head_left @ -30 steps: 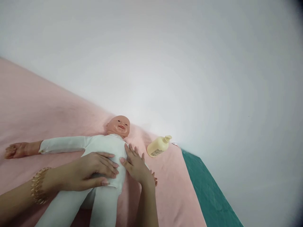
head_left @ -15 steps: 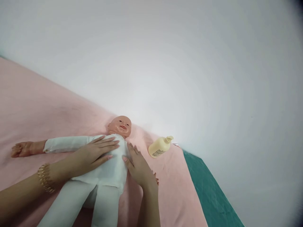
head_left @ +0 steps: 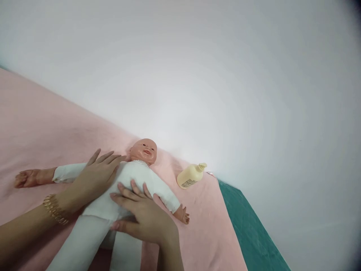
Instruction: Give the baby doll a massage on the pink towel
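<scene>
A baby doll (head_left: 135,171) with a white cloth body lies on its back, arms spread and head toward the wall. My left hand (head_left: 98,175) rests at the doll's shoulder and upper arm on the left side, fingers extended, with a coiled golden band on the wrist. Across the lower belly lies my right hand (head_left: 143,212), its fingers spread and pointing up and left. Neither hand grips anything. Part of the doll's torso and one hip are hidden under my right hand.
A pale yellow pump bottle (head_left: 190,176) stands right of the doll. Everything lies on a pink sheet (head_left: 208,226), with a green surface (head_left: 251,233) beyond its right edge. A white wall (head_left: 180,75) rises behind.
My right hand has moved from the doll's right-hand side down and left onto its belly, uncovering the doll's arm there. My left hand has slid left from the chest to the shoulder.
</scene>
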{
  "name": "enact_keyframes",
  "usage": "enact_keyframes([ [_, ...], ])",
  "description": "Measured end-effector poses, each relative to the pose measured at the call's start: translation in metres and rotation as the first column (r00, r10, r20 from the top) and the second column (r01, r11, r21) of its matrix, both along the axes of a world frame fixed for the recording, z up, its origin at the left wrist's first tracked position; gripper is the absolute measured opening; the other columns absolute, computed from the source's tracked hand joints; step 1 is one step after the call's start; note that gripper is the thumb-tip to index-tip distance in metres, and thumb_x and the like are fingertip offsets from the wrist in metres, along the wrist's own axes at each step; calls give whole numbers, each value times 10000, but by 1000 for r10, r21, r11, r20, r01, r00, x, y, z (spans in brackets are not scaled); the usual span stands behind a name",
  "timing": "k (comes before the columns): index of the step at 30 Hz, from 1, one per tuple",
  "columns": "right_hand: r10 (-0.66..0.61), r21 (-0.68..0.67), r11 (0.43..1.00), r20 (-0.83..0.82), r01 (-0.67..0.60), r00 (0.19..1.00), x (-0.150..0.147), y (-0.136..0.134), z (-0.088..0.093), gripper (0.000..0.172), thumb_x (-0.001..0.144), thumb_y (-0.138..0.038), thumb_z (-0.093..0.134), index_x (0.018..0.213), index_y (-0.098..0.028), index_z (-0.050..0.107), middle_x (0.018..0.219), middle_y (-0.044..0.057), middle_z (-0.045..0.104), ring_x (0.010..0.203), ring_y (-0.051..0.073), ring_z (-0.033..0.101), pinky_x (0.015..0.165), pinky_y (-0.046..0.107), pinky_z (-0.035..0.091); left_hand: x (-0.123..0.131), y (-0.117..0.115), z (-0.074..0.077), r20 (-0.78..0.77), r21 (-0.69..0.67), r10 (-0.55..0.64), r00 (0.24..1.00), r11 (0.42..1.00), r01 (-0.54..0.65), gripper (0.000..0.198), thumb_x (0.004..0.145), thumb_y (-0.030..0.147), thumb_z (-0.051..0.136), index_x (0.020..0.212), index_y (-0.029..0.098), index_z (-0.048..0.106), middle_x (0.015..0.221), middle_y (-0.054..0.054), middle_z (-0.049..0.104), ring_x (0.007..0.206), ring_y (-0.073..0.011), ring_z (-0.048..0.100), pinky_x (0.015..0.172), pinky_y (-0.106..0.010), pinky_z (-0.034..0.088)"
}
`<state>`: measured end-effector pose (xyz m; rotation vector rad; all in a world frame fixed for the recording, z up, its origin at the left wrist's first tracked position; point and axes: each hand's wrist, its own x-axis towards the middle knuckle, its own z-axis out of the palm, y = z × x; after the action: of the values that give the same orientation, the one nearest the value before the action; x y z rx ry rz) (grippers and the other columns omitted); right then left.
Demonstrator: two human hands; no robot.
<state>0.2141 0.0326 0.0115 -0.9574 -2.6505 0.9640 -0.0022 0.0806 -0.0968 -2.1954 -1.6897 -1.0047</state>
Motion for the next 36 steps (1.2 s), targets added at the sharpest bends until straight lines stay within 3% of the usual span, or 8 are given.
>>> enact_keyframes([
  [5,-99,-67,993,41,102,994,11,24,-11,628,968,-640,444,1534,-403,309,1641,-88,164,1550,259,51,1264,530,-17,0,0,11,154,38,-102,983,995,97,411,969,210,308,1273,185,583,1278,-113,655,1226,-306,564,1115,-533,335],
  [9,-264,-83,959,106,273,959,24,38,-20,719,969,-678,374,1576,-331,210,1666,-24,65,1551,266,-29,1231,590,-49,5,-9,25,333,14,-305,892,948,319,350,880,102,352,1042,195,648,1197,-77,679,1164,-243,595,1035,-397,445],
  [11,-331,-66,937,150,344,932,30,42,-23,727,979,-670,350,1585,-303,188,1668,14,87,1554,265,-8,1224,596,-57,10,-16,34,386,-9,-476,790,854,520,330,843,63,370,940,204,652,1093,-40,712,1073,-204,639,967,-326,489],
  [15,-410,-40,903,209,427,888,40,44,-25,720,997,-642,329,1591,-259,191,1668,55,98,1555,274,9,1218,607,-53,22,-29,50,401,-34,-775,489,521,853,329,843,42,419,943,209,685,1004,-3,749,989,-158,683,950,-260,512],
  [17,-417,-34,900,216,434,883,42,44,-25,718,1000,-639,321,1592,-254,193,1668,54,88,1555,276,-1,1217,610,-43,26,-33,55,371,-92,-798,475,477,874,332,893,71,454,1060,213,703,1110,-15,746,1104,-167,666,1084,-291,441],
  [23,-408,-32,904,238,427,881,43,45,-25,692,1017,-608,288,1597,-245,184,1672,38,75,1558,257,-17,1228,578,-48,23,-29,50,175,-332,-722,670,597,730,411,1009,389,536,1404,283,575,1447,-20,557,1410,-206,437,1243,-362,210],
  [32,-386,-48,913,228,406,894,38,32,-5,736,1014,-588,351,1601,-205,129,1675,59,16,1555,253,-43,1252,542,10,14,-5,9,-8,-193,-355,935,918,347,453,1039,466,385,1460,347,502,1501,13,493,1399,-260,445,1218,-504,158],
  [36,-187,-120,971,168,208,968,25,9,14,775,969,-660,409,1593,-274,158,1669,-1,26,1555,240,-25,1270,499,37,8,-3,8,30,-153,-109,994,982,112,466,1043,398,304,1351,221,606,1360,-75,632,1268,-286,568,1197,-587,87],
])
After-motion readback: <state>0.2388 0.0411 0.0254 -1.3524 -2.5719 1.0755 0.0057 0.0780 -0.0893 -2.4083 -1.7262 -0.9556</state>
